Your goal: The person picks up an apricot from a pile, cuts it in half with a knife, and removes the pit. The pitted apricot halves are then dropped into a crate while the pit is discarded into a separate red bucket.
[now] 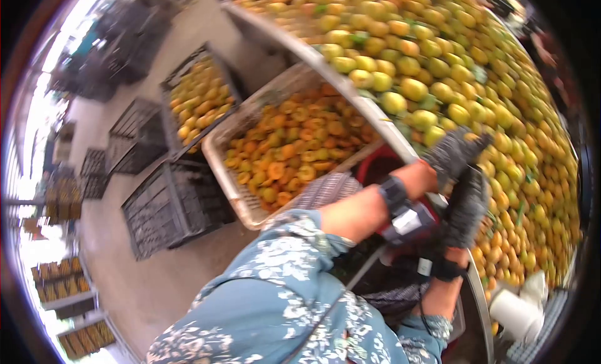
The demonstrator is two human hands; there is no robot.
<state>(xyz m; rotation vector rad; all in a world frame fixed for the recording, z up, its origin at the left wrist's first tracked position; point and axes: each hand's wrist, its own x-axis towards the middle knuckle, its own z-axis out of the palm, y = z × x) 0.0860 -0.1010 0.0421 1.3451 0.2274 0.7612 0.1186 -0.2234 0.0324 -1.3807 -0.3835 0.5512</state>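
Observation:
My left hand (452,156), in a dark grey glove, is at the near edge of a large heap of yellow-green round fruit (438,70). Its fingers are bent together, and what they hold is too blurred to make out. Close below it, almost touching, is my right hand (466,207), gloved too, its fingers closed around something hidden. Dark bands circle both wrists. Left of the heap, a whitish crate (219,157) holds many orange, cut-looking fruit pieces (288,151).
A pale rim (388,129) borders the heap. A red container (379,167) sits under my left forearm. Black crates (178,204) stand on the floor at left, one holding yellow fruit (200,98). A white roll-like object (516,314) lies at lower right.

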